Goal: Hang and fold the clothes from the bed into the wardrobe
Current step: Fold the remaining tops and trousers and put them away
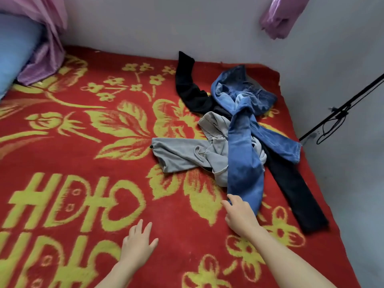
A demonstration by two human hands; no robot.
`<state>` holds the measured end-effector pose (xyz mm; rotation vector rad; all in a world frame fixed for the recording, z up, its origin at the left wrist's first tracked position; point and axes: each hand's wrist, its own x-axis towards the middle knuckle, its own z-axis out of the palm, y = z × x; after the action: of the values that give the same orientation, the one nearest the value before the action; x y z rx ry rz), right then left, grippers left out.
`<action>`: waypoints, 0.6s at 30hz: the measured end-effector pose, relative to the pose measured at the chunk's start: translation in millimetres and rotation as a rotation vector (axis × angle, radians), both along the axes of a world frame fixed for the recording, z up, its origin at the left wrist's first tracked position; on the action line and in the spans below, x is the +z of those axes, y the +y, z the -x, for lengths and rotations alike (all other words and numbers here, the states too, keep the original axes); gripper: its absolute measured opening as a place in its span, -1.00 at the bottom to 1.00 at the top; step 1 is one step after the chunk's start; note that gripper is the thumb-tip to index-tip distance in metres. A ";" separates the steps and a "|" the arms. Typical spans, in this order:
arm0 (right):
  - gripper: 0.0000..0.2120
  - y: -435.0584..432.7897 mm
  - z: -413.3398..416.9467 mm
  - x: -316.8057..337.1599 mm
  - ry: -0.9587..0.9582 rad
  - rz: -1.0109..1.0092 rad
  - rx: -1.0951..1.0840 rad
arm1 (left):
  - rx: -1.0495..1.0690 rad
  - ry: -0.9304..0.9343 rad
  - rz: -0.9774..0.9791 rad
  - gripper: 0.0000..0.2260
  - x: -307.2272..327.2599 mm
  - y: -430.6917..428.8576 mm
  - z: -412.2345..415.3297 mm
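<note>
A heap of clothes lies on the right half of the bed (104,163), which is covered by a red blanket with yellow flowers. Blue jeans (245,154) lie on top, over a grey garment (182,154) and black trousers (291,192) that stretch from the wall toward the bed's right edge. My right hand (239,215) reaches to the near end of the blue jeans leg, its fingers at the hem; whether they pinch the cloth is hidden. My left hand (138,242) hovers flat over the blanket with fingers straight, holding nothing.
A blue pillow (14,50) and pink-purple cloth (47,48) sit at the far left corner. Another purple cloth (280,19) hangs on the grey wall at top right. A black cord or rod (340,109) runs along the right wall. The bed's right edge drops off beside the black trousers.
</note>
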<state>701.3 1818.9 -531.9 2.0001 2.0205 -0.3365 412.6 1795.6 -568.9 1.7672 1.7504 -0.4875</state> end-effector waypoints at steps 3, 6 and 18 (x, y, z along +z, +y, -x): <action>-0.43 21.8 -1.7 -17.6 -0.018 0.044 0.076 | -0.045 0.017 -0.015 -0.42 -19.4 17.9 -1.6; -0.34 53.1 -10.5 -38.8 -0.021 0.052 0.092 | -0.084 0.064 -0.049 -0.36 -39.4 42.2 -2.3; -0.14 146.8 -17.2 -79.5 -0.091 0.100 0.117 | -0.075 0.130 0.040 0.09 -109.7 130.3 -12.7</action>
<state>718.5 1965.7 -611.3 1.7972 2.0128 -0.3093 425.3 1925.9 -678.6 1.8139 1.7531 -0.6785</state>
